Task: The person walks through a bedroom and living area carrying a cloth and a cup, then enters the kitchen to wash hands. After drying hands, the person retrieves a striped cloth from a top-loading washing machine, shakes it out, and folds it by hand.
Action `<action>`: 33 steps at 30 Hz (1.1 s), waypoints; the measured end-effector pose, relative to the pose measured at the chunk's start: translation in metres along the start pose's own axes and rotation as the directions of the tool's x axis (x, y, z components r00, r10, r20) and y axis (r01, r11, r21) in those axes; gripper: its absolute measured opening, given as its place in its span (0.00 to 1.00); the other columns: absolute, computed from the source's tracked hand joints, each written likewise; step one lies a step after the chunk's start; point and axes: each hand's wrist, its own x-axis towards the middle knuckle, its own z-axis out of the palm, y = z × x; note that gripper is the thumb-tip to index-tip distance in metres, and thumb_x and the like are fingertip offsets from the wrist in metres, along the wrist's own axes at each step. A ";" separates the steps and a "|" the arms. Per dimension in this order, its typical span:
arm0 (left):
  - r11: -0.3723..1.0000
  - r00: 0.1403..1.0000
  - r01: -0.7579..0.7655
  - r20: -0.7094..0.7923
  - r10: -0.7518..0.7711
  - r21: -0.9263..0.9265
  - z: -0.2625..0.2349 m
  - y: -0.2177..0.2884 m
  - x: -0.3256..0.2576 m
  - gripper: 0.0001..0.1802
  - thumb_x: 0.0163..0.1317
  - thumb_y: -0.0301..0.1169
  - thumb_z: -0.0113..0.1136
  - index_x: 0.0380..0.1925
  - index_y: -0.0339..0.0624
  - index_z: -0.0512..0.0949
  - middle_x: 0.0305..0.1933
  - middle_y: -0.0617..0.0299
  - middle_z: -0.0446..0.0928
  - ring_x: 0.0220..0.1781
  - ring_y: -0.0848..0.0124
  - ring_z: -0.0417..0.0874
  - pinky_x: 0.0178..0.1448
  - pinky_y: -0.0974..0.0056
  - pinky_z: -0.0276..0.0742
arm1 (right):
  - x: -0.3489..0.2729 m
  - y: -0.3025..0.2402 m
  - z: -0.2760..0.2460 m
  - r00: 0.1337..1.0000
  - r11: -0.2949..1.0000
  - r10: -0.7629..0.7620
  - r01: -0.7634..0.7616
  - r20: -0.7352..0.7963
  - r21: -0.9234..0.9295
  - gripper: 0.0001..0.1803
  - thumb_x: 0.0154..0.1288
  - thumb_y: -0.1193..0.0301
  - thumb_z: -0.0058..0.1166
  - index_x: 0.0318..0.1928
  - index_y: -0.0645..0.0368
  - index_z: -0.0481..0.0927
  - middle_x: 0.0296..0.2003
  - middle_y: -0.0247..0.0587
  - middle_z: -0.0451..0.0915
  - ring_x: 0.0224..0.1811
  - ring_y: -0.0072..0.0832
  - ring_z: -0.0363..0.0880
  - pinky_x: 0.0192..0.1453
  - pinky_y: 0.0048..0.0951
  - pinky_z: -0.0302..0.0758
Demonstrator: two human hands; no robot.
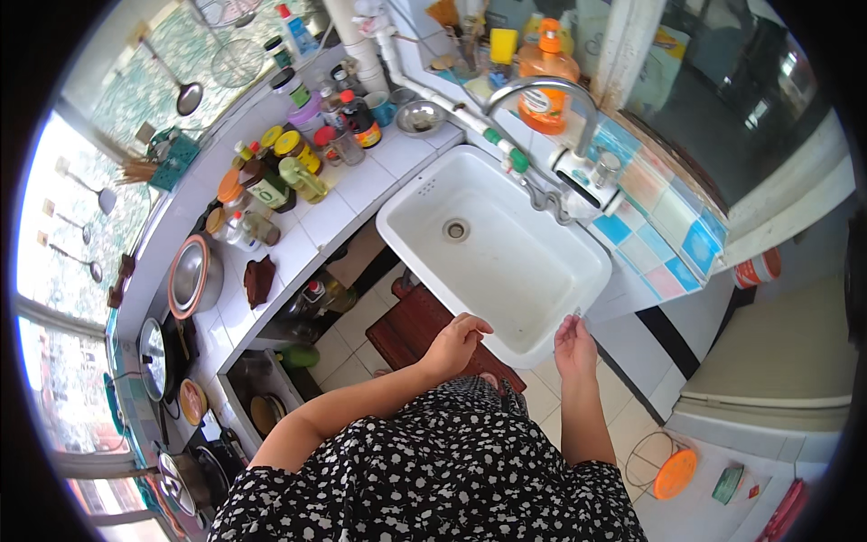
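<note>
A white rectangular sink basin lies in front of me, with a round drain near its far left part. At its near left rim hovers my left hand, fingers loosely bent and holding nothing that I can see. By the near right corner, my right hand is turned palm up, its fingers slightly curled and nothing visible in it. Over the far right rim arches a metal faucet, its spout pointing toward the basin. No water shows in the basin.
An orange pump bottle stands behind the sink. Along the tiled counter to the left are several sauce bottles, jars, a metal bowl and a brown cloth. A reddish-brown board-like piece lies below the sink. An orange plate-like item is at lower right.
</note>
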 end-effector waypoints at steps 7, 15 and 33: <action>0.932 0.959 0.240 -0.085 -0.272 -0.273 -0.126 -0.038 -0.033 0.09 0.67 0.25 0.44 0.39 0.37 0.76 0.32 0.65 0.76 0.32 0.76 0.77 0.39 0.70 0.75 | -0.030 0.116 0.057 0.971 0.916 0.205 -0.147 0.121 -0.375 0.05 0.71 0.74 0.46 0.45 0.55 0.73 0.36 0.33 0.76 0.33 0.20 0.73 0.37 0.20 0.74; 0.725 0.660 0.248 -0.436 -0.612 -0.643 -0.312 -0.163 -0.167 0.10 0.65 0.24 0.43 0.40 0.39 0.76 0.32 0.66 0.74 0.29 0.80 0.73 0.35 0.74 0.71 | -0.055 0.306 0.147 0.886 0.601 0.429 -0.135 0.175 -0.788 0.06 0.70 0.71 0.48 0.46 0.53 0.74 0.36 0.31 0.77 0.35 0.19 0.75 0.37 0.20 0.73; 0.606 0.463 0.246 -0.457 -0.759 -0.757 -0.412 -0.249 -0.233 0.09 0.66 0.26 0.47 0.42 0.39 0.75 0.36 0.67 0.77 0.35 0.78 0.77 0.42 0.71 0.74 | 0.036 0.601 0.376 0.407 -0.060 0.397 0.906 0.823 -0.419 0.49 0.50 0.67 0.67 0.68 0.62 0.51 0.63 0.54 0.59 0.65 0.46 0.61 0.67 0.42 0.62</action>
